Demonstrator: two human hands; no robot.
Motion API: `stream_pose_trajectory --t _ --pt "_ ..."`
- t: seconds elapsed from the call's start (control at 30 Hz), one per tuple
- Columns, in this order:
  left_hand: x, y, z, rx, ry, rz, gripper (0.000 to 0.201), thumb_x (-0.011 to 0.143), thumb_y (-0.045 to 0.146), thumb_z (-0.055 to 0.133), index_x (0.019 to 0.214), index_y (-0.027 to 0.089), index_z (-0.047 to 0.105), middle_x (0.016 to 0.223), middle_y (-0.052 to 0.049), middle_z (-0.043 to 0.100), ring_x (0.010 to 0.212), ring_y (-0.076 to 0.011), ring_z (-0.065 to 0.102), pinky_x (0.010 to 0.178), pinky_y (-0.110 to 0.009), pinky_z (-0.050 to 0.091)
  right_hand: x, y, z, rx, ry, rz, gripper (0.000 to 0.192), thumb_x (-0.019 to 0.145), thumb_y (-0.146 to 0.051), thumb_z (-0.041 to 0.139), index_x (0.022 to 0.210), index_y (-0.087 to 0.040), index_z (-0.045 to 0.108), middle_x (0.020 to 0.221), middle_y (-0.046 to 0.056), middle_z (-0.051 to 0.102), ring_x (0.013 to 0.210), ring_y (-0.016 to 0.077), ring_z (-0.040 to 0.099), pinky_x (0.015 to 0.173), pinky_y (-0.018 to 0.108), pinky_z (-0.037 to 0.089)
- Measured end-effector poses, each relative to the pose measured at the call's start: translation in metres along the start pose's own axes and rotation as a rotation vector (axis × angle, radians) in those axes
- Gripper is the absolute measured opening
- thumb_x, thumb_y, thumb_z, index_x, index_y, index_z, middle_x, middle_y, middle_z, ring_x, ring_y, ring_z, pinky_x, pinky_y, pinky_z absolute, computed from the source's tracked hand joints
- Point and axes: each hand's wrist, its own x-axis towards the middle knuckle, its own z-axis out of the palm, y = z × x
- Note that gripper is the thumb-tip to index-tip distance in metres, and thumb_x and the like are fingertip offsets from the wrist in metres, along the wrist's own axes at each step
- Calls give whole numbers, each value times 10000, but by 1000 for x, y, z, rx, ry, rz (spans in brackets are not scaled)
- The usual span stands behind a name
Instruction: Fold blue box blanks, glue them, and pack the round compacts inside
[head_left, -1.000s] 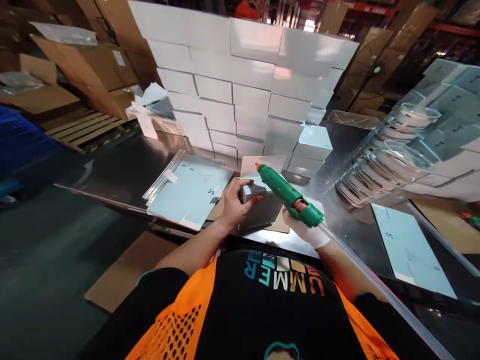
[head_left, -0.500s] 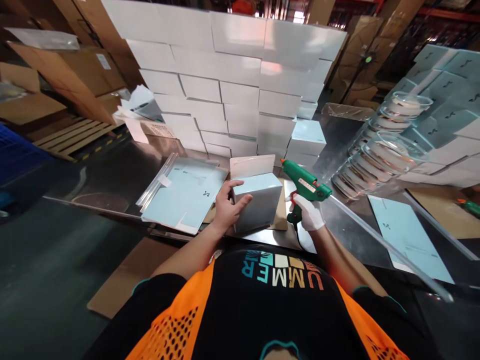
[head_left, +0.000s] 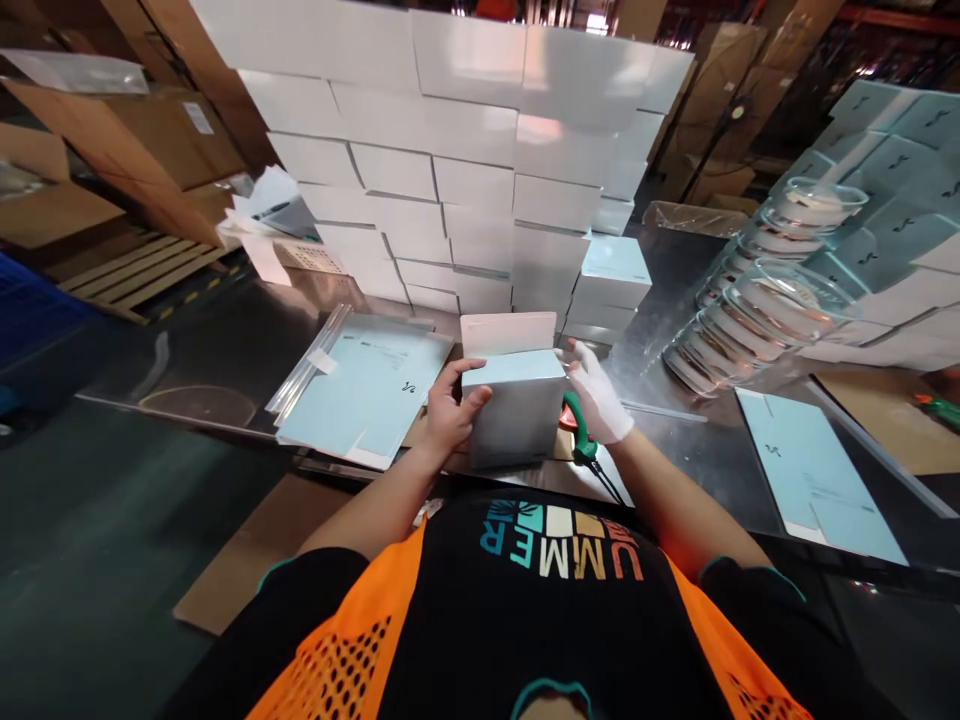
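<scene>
Box [head_left: 514, 405]: sitting upright on the steel table [head_left: 247, 350], flap [head_left: 508, 332] standing open | left hand [head_left: 448, 412]: gripping its side | right hand [head_left: 598, 398]: gloved, pressing the other side, glue gun [head_left: 579, 432] lying beneath | you are doing well pressing evenly, keeping corners square.

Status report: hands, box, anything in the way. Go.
Left hand grips box on its left side. Gloved right hand on its right side. Glue gun lies beside box, under right hand. Flap up.

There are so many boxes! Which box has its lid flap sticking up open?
The pale blue box between the left hand and the gloved right hand. Its flap stands up at the back, while the boxes in the stacked wall are all closed.
</scene>
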Motion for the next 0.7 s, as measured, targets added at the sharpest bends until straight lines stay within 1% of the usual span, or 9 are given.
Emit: stream_pose_trajectory --t 0.07,0.13,0.27,0.33,0.43,0.5,0.57,0.63,0.7 --pt "0 -4 0 3 -55 20 701 835 827 809 1151 203 765 1073 -94 772 1032 -287 746 956 -406 603 13 -9 18 72 -82 -24 707 955 -712 659 1501 -265 611 1558 111 698 1429 327 646 1256 523 525" --pt "0 -10 1 10 -64 58 668 847 822 809 1097 206 756 1118 -102 759 1087 -290 747 990 -409 595 20 -11 26 89 -142 -44 731 923 -747 708 1443 -241 616 1498 133 721 1391 342 657 1256 546 512" --pt "5 -21 1 -121 27 198 632 828 741 901 1126 237 663 1282 -110 747 1236 -272 752 1064 -396 585 13 -1 16 -3 -191 -242 852 735 -758 943 1340 -244 634 1533 187 679 1461 396 631 1260 590 498" --pt "9 -24 -1 -167 3 267 671 805 708 942 1209 253 659 1228 -90 779 1196 -253 779 1054 -396 603 3 1 8 -73 -223 -358 694 803 -699 938 1282 -267 682 1630 186 623 1532 395 590 1283 620 473" --pt "17 -20 -10 -90 -184 388 504 898 661 887 1185 258 788 1180 -97 828 1287 -300 766 1123 -491 603 -9 -2 3 -102 -275 -445 384 1014 -588 783 1269 -302 756 1669 152 617 1556 358 589 1303 640 456" --pt "19 -14 -16 -66 -277 473 347 993 603 808 1097 276 857 1150 -94 859 1348 -325 743 1160 -561 589 -12 -6 4 -92 -299 -459 319 1065 -550 726 1279 -322 788 1619 144 664 1518 346 629 1286 633 483" --pt "18 -8 -19 -84 -295 531 289 1040 551 767 1101 293 881 1124 -86 880 1321 -321 754 1139 -584 601 -14 -7 5 -84 -314 -452 308 1079 -550 698 1273 -337 808 1583 139 691 1498 344 644 1278 631 492" --pt "15 -5 -18 -96 -294 545 267 1049 515 766 1154 299 882 1131 -85 888 1297 -316 765 1109 -581 618 -18 -4 7 -79 -308 -407 384 1033 -585 748 1326 -341 796 1604 141 669 1528 353 616 1300 629 467" --pt "12 -7 -15 -93 -296 523 326 1028 557 777 1206 302 873 1179 -95 883 1336 -334 755 1130 -593 612 -26 2 11 -65 -291 -277 678 893 -605 882 1482 -319 708 1640 162 625 1522 370 612 1293 613 479"
